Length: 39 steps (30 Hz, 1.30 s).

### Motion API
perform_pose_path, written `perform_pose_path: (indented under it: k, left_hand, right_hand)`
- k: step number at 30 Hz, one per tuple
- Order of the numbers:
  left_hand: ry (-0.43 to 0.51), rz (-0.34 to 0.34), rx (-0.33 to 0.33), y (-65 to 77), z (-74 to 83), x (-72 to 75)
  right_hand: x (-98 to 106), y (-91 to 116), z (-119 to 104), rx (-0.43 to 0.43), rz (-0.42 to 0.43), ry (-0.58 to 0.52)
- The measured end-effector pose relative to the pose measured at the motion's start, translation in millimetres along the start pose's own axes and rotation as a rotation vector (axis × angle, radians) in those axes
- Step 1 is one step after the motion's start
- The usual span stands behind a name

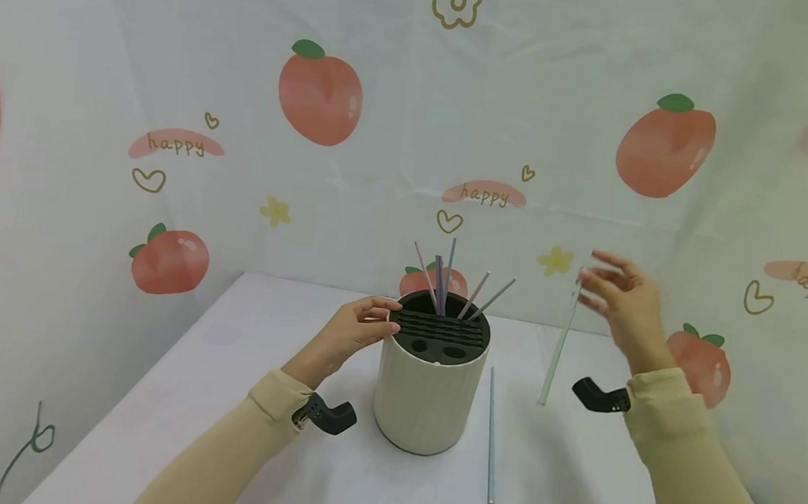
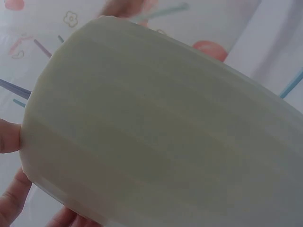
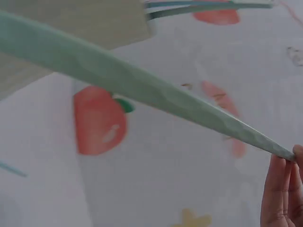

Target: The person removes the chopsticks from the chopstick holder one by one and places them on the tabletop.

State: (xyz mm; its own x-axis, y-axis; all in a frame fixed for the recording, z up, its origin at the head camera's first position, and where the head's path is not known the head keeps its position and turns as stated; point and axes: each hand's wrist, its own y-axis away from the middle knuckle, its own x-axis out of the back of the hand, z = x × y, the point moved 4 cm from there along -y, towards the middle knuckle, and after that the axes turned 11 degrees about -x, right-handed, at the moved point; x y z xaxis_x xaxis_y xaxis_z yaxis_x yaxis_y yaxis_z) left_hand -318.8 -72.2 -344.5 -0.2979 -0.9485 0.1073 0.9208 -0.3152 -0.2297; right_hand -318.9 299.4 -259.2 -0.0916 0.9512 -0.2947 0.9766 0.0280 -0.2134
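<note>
A white ribbed pen holder (image 1: pixel 424 404) with a black slotted insert (image 1: pixel 440 330) stands upright on the table. My left hand (image 1: pixel 355 326) holds its rim at the left, thumb and fingertips against the edge. My right hand (image 1: pixel 621 305), raised to the right of the holder, pinches the upper end of a long, thin pale green stick (image 1: pixel 559 359). That stick hangs at a slant, its lower end apart from the holder. Several thin pink, purple, blue and green sticks (image 1: pixel 439 282) lean in the holder's rear compartment. The holder's side fills most of the left wrist view.
Right of the holder, a blue stick (image 1: pixel 492 441) lies on the white table (image 1: pixel 316 467). A white curtain (image 1: pixel 380 187) printed with peaches hangs behind and at both sides. Each wrist carries a black camera mount, one on the left (image 1: pixel 334 417), another on the right (image 1: pixel 599 395).
</note>
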Motion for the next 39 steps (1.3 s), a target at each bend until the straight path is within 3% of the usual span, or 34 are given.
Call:
perform_pose_path:
  k: [4, 8, 14, 20, 25, 30, 39]
  left_hand:
    - [0.002, -0.002, 0.004, 0.2, -0.5, 0.0]
    - [-0.006, -0.002, 0.006, -0.3, -1.2, 0.4]
    - [-0.027, -0.005, -0.001, -1.7, -2.0, 0.7]
    - [-0.021, -0.003, -0.002, -1.7, -1.7, 0.3]
    - [-0.032, -0.001, -0.008, -0.8, -0.7, 0.3]
    - [-0.026, -0.004, -0.008, -0.4, -0.6, -0.3]
    - [-0.024, -0.006, -0.001, -0.7, -0.6, 0.0]
  right_hand:
    - [25.3, 3.6, 69.0, -0.227, 0.027, 0.235]
    - [37.1, 11.2, 122.0, -0.416, 0.01, 0.441]
    - [42.5, 18.8, 170.0, -0.555, 0.036, 0.536]
    - [50.3, 23.1, 192.5, -0.604, 0.122, 0.619]
    - [54.4, 22.7, 202.8, -0.613, 0.144, 0.677]
    - [54.2, 25.3, 205.0, -0.614, 0.164, 0.74]
    - [52.3, 26.2, 206.5, -0.628, 0.197, 0.754]
